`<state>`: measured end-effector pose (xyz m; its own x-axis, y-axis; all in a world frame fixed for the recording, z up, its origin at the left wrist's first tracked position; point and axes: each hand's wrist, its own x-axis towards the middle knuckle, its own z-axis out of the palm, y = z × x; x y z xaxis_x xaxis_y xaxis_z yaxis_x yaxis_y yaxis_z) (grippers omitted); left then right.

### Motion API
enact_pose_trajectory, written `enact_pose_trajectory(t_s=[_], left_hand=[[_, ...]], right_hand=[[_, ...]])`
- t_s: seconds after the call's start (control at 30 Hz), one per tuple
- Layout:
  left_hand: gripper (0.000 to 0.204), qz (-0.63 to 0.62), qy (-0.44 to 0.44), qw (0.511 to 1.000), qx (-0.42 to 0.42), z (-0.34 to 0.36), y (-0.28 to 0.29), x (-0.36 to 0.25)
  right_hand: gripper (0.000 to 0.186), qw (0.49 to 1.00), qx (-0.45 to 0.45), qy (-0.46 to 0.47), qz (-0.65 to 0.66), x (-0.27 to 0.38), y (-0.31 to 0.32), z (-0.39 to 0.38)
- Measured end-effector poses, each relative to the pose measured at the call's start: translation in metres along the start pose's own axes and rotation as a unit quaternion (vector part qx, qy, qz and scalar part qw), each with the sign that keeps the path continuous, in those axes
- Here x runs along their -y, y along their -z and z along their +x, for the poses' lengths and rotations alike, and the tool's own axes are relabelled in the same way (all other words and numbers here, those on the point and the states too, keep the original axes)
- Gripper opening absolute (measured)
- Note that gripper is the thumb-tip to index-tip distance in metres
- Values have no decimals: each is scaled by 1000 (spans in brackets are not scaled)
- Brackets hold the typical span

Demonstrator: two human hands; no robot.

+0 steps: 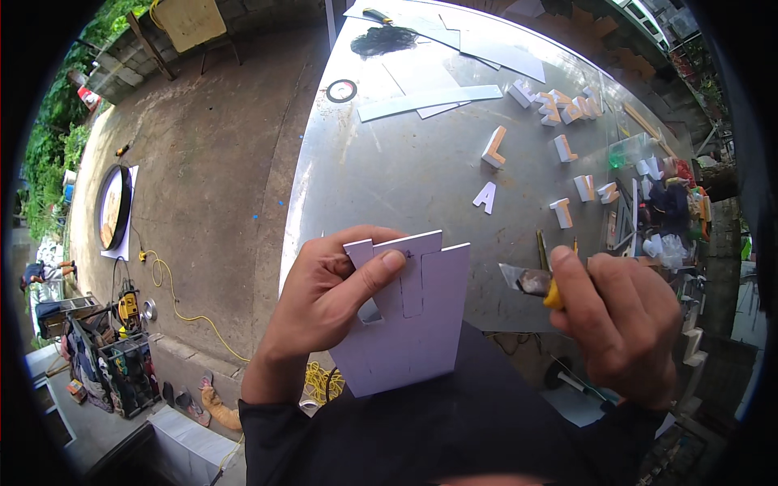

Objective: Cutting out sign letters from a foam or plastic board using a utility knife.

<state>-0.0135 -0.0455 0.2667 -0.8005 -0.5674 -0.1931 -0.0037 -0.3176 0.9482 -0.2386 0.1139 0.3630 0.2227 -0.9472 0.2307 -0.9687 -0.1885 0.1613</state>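
Note:
My left hand (328,296) grips a white foam board (405,344) along its upper left, thumb on the front face and fingers behind. Pen lines outline a tall shape on the board, and its top edge is stepped, with a cut-out beside my thumb. In my right hand (620,320) is a utility knife (536,283) with a yellow body, its blade pointing left, apart from the board. Beyond my hands on the metal table (389,186) lies a flat white letter A (485,197). Thick block letters with tan faces, among them an L (493,147), stand farther right.
White board offcuts (429,101), a tape roll (341,91) and a black tangle of fibres (383,40) lie toward the table's far end. Clutter and a green container (628,152) crowd the right side. A yellow cord (194,316) crosses the concrete floor at left.

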Motion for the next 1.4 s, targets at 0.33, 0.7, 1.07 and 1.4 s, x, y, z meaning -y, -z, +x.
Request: enact_pose_trajectory(t_s=[0.33, 0.7, 1.07, 1.4], left_hand=[[24, 33, 3, 999, 13, -22, -15, -22], [24, 28, 1, 999, 24, -24, -16, -24], [23, 63, -17, 998, 26, -21, -16, -24], [18, 117, -38, 992, 2, -23, -18, -23]], right_hand=[[24, 997, -36, 63, 4, 16, -27, 4], [24, 997, -47, 60, 8, 20, -26, 4], [22, 997, -43, 70, -4, 16, -26, 6], [22, 995, -39, 87, -40, 16, -22, 12]])
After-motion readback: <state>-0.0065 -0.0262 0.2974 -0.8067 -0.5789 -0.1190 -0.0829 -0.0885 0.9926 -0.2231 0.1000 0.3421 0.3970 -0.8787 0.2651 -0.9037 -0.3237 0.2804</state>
